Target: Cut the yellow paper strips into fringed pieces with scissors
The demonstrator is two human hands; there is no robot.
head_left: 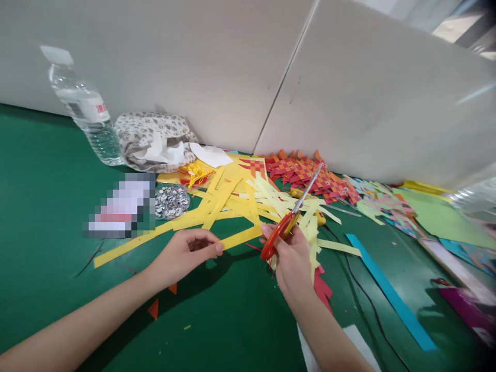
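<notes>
Between my two hands a short yellow paper strip (241,238) is stretched. My left hand (194,253) pinches its left end between thumb and fingers. The fingers of my right hand (292,253) touch the strip's other end and also hold red-handled scissors (279,235), blades pointing up and away from me. Whether the blades are parted is hard to tell. Just beyond lies a loose pile of yellow strips (217,206) and pale yellow strips (267,188). Woven red and orange paper pieces (306,173) are heaped behind it.
A water bottle (87,108) and a patterned cloth bag (155,139) stand against the grey partition (174,57). A dish of googly eyes (172,201) lies beside a pixelated object (120,209). To the right are a blue strip (391,292), a black cable (362,287) and green paper (445,219).
</notes>
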